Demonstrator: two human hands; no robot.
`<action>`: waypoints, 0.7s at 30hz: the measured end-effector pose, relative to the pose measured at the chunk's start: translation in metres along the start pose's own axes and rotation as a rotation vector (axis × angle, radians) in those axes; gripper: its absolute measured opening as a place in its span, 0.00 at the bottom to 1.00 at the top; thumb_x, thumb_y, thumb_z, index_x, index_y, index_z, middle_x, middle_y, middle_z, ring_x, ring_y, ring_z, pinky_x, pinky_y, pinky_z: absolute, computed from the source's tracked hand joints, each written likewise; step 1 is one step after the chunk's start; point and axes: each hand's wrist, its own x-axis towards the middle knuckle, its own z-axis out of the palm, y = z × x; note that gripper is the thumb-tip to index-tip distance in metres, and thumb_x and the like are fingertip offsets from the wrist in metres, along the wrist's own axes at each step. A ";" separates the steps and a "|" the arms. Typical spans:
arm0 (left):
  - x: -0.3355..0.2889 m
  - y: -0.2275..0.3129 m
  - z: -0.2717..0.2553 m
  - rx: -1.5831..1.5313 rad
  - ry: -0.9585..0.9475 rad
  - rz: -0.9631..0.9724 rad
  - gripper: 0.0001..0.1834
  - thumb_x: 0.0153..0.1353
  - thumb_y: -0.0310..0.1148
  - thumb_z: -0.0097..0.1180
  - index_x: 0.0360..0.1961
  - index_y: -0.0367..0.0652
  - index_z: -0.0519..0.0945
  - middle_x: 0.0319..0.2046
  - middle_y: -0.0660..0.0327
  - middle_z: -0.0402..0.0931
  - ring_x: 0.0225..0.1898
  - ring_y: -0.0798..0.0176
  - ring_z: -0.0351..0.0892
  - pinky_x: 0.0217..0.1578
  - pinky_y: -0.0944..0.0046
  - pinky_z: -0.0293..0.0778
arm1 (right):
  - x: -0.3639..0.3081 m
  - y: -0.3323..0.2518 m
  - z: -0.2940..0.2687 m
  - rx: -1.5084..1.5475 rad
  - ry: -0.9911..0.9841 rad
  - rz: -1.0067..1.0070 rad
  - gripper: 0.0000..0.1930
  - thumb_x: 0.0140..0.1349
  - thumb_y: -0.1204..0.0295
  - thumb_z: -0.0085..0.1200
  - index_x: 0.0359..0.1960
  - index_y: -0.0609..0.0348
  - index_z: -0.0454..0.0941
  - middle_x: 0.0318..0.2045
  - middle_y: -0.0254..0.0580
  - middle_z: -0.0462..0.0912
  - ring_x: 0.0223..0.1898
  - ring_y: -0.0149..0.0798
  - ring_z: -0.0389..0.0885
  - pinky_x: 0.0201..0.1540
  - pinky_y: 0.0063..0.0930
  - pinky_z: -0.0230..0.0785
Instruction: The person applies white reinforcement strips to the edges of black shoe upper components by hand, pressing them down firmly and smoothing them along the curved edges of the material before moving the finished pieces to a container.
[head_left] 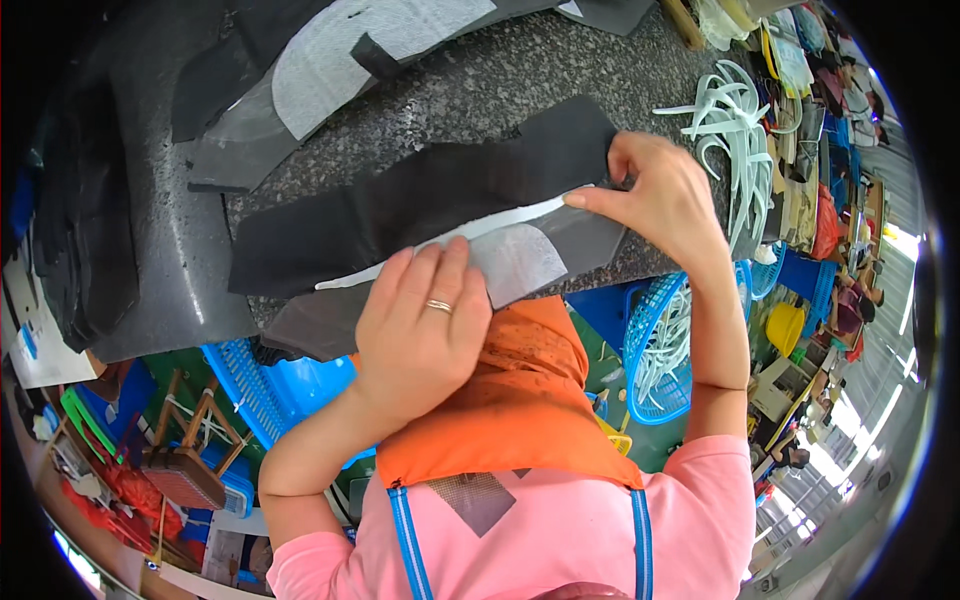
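A long black sheet piece, which looks like leather or fabric, lies on the speckled stone worktop. Along its near edge runs a narrow white strip, bordered by a dark grey flap with a pale patch. My left hand, a ring on one finger, rests flat over the strip and the flap, fingers stretched out. At the piece's right end, my right hand is closed on the black sheet piece, thumb at the strip's tip and fingers curled at the edge.
More black pieces with a pale backing lie at the far left of the worktop. A heap of pale strips sits on its right side. Below the edge stand a blue basket of strips and another blue basket. A wooden stool is lower left.
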 end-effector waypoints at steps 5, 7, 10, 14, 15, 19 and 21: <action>-0.001 0.017 -0.005 0.109 0.006 -0.145 0.08 0.52 0.27 0.61 0.35 0.41 0.81 0.46 0.53 0.83 0.46 0.56 0.81 0.46 0.51 0.74 | -0.003 -0.072 -0.005 -0.012 0.394 -0.592 0.34 0.46 0.60 0.69 0.56 0.58 0.75 0.51 0.46 0.77 0.56 0.49 0.73 0.66 0.47 0.60; -0.007 0.004 -0.009 -0.410 0.061 -0.286 0.14 0.49 0.25 0.66 0.39 0.40 0.82 0.48 0.52 0.83 0.47 0.56 0.80 0.48 0.53 0.72 | 0.005 -0.097 0.006 -0.093 0.398 -0.583 0.33 0.47 0.62 0.69 0.57 0.60 0.74 0.51 0.45 0.78 0.56 0.50 0.74 0.68 0.48 0.60; -0.045 -0.012 0.000 -0.201 0.242 -0.301 0.19 0.47 0.23 0.68 0.43 0.41 0.84 0.50 0.53 0.83 0.50 0.56 0.79 0.51 0.55 0.70 | 0.031 -0.101 0.015 -0.120 0.394 -0.590 0.26 0.47 0.61 0.70 0.45 0.62 0.78 0.38 0.43 0.81 0.43 0.49 0.81 0.59 0.43 0.67; -0.065 -0.017 0.005 0.197 0.250 -0.225 0.15 0.55 0.27 0.61 0.45 0.45 0.84 0.52 0.56 0.83 0.54 0.56 0.78 0.53 0.58 0.68 | 0.005 -0.108 0.015 0.299 0.043 -0.524 0.19 0.47 0.68 0.69 0.41 0.58 0.80 0.41 0.44 0.79 0.44 0.51 0.80 0.54 0.42 0.69; -0.067 -0.018 0.006 0.238 0.229 -0.191 0.14 0.58 0.28 0.58 0.46 0.46 0.84 0.52 0.56 0.83 0.54 0.55 0.79 0.54 0.58 0.66 | 0.007 -0.110 0.016 0.298 0.036 -0.536 0.19 0.47 0.68 0.69 0.41 0.58 0.80 0.41 0.44 0.79 0.44 0.51 0.80 0.54 0.42 0.69; -0.068 -0.024 0.007 0.182 0.259 -0.179 0.14 0.59 0.30 0.56 0.47 0.49 0.83 0.53 0.60 0.82 0.53 0.57 0.80 0.56 0.58 0.61 | 0.014 -0.106 0.029 0.179 0.449 -0.641 0.24 0.44 0.69 0.71 0.45 0.59 0.79 0.45 0.46 0.75 0.53 0.50 0.74 0.55 0.45 0.66; -0.069 -0.023 0.006 0.182 0.251 -0.180 0.14 0.58 0.28 0.58 0.47 0.48 0.83 0.53 0.60 0.82 0.53 0.55 0.79 0.54 0.58 0.63 | 0.014 -0.106 0.033 0.347 0.237 -0.512 0.26 0.43 0.68 0.71 0.46 0.58 0.78 0.46 0.47 0.75 0.51 0.50 0.74 0.57 0.45 0.64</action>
